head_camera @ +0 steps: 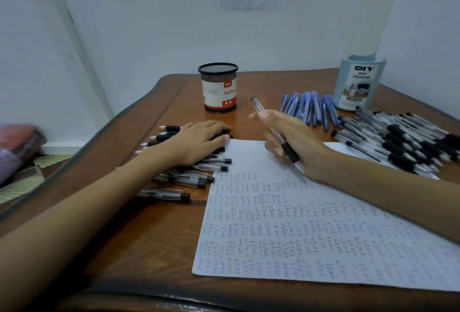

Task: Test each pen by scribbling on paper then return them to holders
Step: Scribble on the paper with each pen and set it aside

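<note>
My right hand (293, 142) grips a clear pen with a black grip (290, 151), its tip pointing down just above the upper part of the paper (311, 232). The sheet is covered with rows of small scribbled words. My left hand (199, 142) lies flat, fingers straight, on a pile of black pens (194, 177) left of the paper. A black mesh holder with a red and white label (218, 87) stands at the back centre. A pale blue desk organizer (358, 82) stands at the back right.
Several blue pens (308, 110) lie in a row in front of the organizer. A big heap of black pens (398, 140) fills the right side of the wooden table (149, 242). The table's edge curves along the left; bags sit on the floor beyond.
</note>
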`<state>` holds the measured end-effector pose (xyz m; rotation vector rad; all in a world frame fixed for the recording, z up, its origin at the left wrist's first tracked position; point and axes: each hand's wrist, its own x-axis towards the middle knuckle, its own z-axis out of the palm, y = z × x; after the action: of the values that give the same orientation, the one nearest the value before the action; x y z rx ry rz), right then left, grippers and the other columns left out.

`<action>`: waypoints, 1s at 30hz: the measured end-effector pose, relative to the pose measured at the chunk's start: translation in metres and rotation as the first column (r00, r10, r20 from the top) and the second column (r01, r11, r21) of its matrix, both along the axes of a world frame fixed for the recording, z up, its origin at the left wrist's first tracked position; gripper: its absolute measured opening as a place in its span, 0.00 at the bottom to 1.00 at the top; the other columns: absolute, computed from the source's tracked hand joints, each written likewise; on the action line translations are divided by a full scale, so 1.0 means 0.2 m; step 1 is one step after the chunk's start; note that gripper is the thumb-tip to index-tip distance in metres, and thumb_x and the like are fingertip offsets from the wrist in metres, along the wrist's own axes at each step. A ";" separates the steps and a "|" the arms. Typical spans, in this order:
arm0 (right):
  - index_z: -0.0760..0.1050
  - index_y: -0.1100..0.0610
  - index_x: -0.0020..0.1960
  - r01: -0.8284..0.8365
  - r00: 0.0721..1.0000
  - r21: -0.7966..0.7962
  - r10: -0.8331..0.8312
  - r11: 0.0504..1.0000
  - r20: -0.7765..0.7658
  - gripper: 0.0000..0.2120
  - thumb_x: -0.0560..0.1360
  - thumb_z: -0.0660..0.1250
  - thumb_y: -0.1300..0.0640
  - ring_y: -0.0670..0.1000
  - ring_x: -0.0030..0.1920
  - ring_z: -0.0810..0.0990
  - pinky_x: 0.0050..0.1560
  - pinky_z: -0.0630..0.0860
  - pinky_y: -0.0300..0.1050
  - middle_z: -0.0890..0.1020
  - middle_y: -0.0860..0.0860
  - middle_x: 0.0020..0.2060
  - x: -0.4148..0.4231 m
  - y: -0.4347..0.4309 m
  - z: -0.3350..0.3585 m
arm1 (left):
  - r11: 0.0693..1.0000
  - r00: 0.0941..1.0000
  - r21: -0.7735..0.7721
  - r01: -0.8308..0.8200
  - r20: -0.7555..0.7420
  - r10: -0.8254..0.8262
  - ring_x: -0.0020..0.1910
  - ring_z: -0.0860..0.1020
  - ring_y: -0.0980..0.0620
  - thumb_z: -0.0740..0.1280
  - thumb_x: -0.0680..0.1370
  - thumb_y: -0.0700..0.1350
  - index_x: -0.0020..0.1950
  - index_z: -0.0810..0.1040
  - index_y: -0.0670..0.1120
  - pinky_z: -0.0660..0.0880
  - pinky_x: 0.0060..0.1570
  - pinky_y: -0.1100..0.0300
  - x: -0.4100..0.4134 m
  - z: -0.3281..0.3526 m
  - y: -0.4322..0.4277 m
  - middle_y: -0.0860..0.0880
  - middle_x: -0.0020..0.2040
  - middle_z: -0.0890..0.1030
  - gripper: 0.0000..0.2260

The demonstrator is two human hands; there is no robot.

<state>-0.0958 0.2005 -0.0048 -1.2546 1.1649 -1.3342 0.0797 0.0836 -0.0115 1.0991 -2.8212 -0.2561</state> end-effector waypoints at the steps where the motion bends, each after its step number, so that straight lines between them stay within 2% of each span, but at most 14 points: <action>1: 0.74 0.60 0.55 0.004 1.000 0.003 -0.004 1.000 -0.017 0.13 0.79 0.59 0.52 0.43 0.18 0.62 0.17 0.60 0.34 0.65 0.47 0.19 0.00 0.01 0.00 | 1.000 1.000 -0.004 -0.001 0.005 0.001 0.71 0.62 0.51 0.46 0.75 0.62 0.73 0.62 0.50 0.56 0.71 0.46 0.00 0.00 0.00 0.50 0.73 0.65 0.30; 4: 0.75 0.58 0.49 -0.006 0.998 -0.010 0.006 1.000 -0.057 0.10 0.79 0.60 0.52 0.44 0.18 0.63 0.17 0.59 0.34 0.65 0.47 0.19 -0.01 0.01 0.00 | 1.000 1.000 -0.021 -0.003 0.007 0.004 0.72 0.62 0.51 0.50 0.81 0.56 0.74 0.62 0.50 0.56 0.71 0.46 -0.01 -0.01 -0.01 0.50 0.73 0.64 0.22; 10: 0.79 0.60 0.48 0.002 0.995 -0.075 -0.009 0.997 -0.100 0.13 0.79 0.60 0.53 0.45 0.17 0.62 0.18 0.61 0.34 0.67 0.49 0.17 0.00 0.00 -0.02 | 1.000 1.000 -0.028 0.002 0.024 -0.001 0.71 0.63 0.51 0.50 0.82 0.55 0.74 0.62 0.50 0.57 0.71 0.46 -0.01 0.00 0.00 0.50 0.73 0.65 0.21; 13: 0.80 0.58 0.50 0.042 0.968 -0.081 -0.060 0.996 -0.242 0.10 0.77 0.65 0.54 0.44 0.18 0.63 0.22 0.62 0.33 0.70 0.53 0.21 -0.01 0.01 -0.01 | 0.999 1.000 -0.038 0.011 0.018 -0.011 0.70 0.64 0.51 0.51 0.82 0.53 0.73 0.63 0.49 0.58 0.71 0.48 -0.01 0.01 0.01 0.50 0.72 0.66 0.21; 16: 0.79 0.57 0.52 0.082 0.920 -0.029 -0.087 0.996 -0.382 0.10 0.76 0.65 0.53 0.43 0.21 0.65 0.24 0.64 0.34 0.70 0.48 0.22 -0.08 0.02 0.02 | 0.996 0.998 -0.057 0.069 -0.005 -0.069 0.69 0.66 0.52 0.55 0.82 0.50 0.71 0.67 0.47 0.61 0.68 0.57 -0.02 0.04 0.03 0.49 0.71 0.68 0.19; 18: 0.78 0.55 0.49 0.146 0.817 -0.077 -0.164 0.986 -0.553 0.08 0.76 0.65 0.51 0.42 0.24 0.68 0.28 0.65 0.32 0.73 0.46 0.25 -0.17 0.03 0.08 | 0.991 0.993 -0.081 0.109 -0.038 -0.113 0.67 0.67 0.53 0.59 0.81 0.47 0.70 0.68 0.47 0.64 0.65 0.59 -0.05 0.07 0.05 0.50 0.70 0.69 0.17; 20: 0.78 0.51 0.41 0.190 0.680 -0.173 -0.257 0.966 -0.687 0.06 0.75 0.67 0.50 0.40 0.24 0.71 0.28 0.64 0.30 0.76 0.44 0.25 -0.31 0.07 0.15 | 0.985 0.982 -0.093 0.145 -0.104 -0.155 0.64 0.69 0.54 0.60 0.80 0.47 0.69 0.70 0.48 0.66 0.61 0.60 -0.11 0.11 0.08 0.50 0.68 0.70 0.17; 22: 0.78 0.52 0.38 0.220 0.529 -0.225 -0.310 0.949 -0.790 0.09 0.75 0.68 0.50 0.44 0.28 0.73 0.28 0.63 0.35 0.77 0.49 0.27 -0.45 0.11 0.19 | 0.976 0.966 -0.101 0.192 -0.158 -0.207 0.60 0.68 0.58 0.60 0.80 0.48 0.68 0.70 0.48 0.65 0.57 0.63 -0.20 0.14 0.12 0.51 0.66 0.71 0.16; 24: 0.78 0.55 0.41 0.291 0.331 -0.262 -0.354 0.920 -0.875 0.08 0.75 0.68 0.52 0.52 0.35 0.75 0.31 0.65 0.39 0.78 0.54 0.33 -0.59 0.13 0.19 | 0.962 0.952 -0.118 0.248 -0.156 -0.264 0.58 0.68 0.59 0.60 0.80 0.49 0.67 0.70 0.49 0.64 0.57 0.64 -0.33 0.17 0.16 0.51 0.65 0.71 0.16; 26: 0.79 0.57 0.51 0.404 0.168 -0.300 -0.393 0.864 -0.904 0.10 0.74 0.68 0.51 0.57 0.43 0.78 0.37 0.70 0.43 0.80 0.57 0.43 -0.70 0.13 0.17 | 0.949 0.944 -0.129 0.289 -0.127 -0.304 0.60 0.70 0.55 0.59 0.80 0.50 0.68 0.70 0.48 0.68 0.60 0.58 -0.45 0.18 0.20 0.50 0.65 0.71 0.16; 28: 0.78 0.57 0.56 0.488 0.084 -0.277 -0.360 0.828 -0.929 0.16 0.74 0.68 0.49 0.58 0.47 0.79 0.42 0.75 0.46 0.81 0.57 0.48 -0.79 0.14 0.16 | 0.935 0.936 -0.147 0.324 -0.093 -0.339 0.59 0.71 0.53 0.59 0.80 0.50 0.68 0.70 0.49 0.69 0.58 0.55 -0.59 0.17 0.23 0.49 0.66 0.71 0.17; 30: 0.79 0.55 0.55 0.517 0.055 -0.235 -0.306 0.823 -0.951 0.17 0.73 0.68 0.45 0.56 0.48 0.79 0.45 0.77 0.47 0.82 0.56 0.50 -0.85 0.16 0.16 | 0.921 0.926 -0.160 0.355 -0.076 -0.370 0.53 0.70 0.55 0.59 0.80 0.50 0.68 0.69 0.49 0.67 0.50 0.60 -0.71 0.15 0.27 0.50 0.65 0.71 0.17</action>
<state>-0.2661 0.2316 0.0276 -1.7598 2.7209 -0.5448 -0.0624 0.1378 0.0187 0.5111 -2.8741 -0.1302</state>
